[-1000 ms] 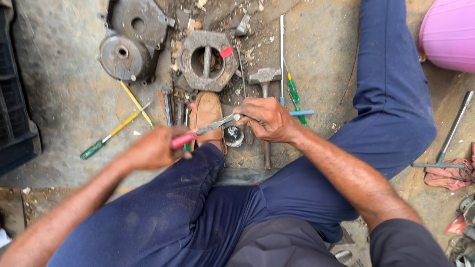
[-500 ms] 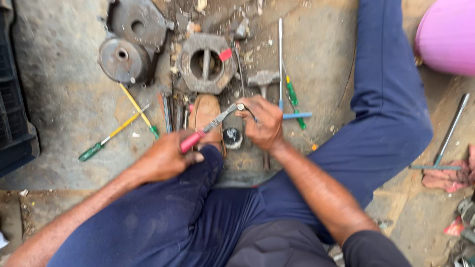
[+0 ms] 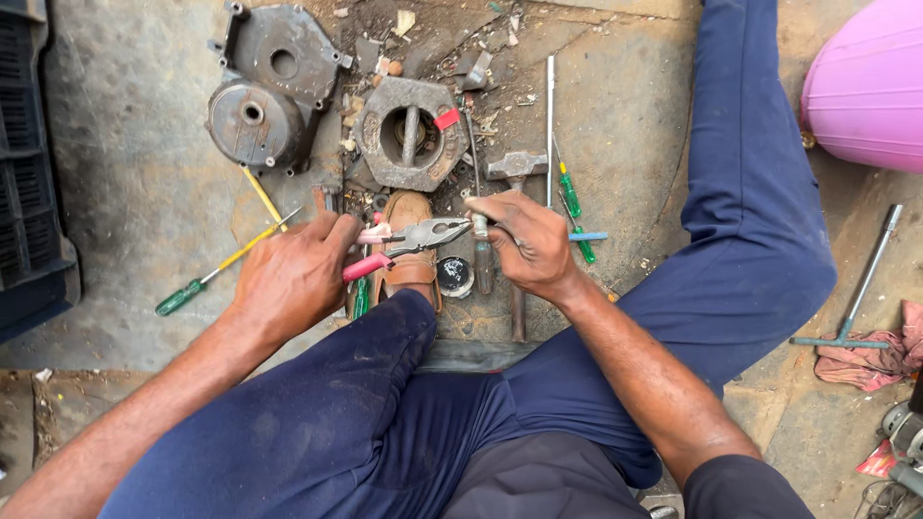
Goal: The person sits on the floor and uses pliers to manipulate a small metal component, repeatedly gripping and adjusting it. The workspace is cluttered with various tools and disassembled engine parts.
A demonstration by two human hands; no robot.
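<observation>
1. A green-handled screwdriver (image 3: pixel 221 272) lies on the concrete floor (image 3: pixel 125 192), left of both hands.
2. The left hand (image 3: pixel 288 279) has its fingers closed around pink-handled pliers (image 3: pixel 409 240).
3. The pliers' long axis runs rightward; their tips meet a small metal part (image 3: pixel 479 227).
4. The right hand (image 3: pixel 529 240) pinches that part, fingers closed.
5. A red tag (image 3: pixel 447 119) sits on the grey casting (image 3: pixel 409 135) beyond.
</observation>
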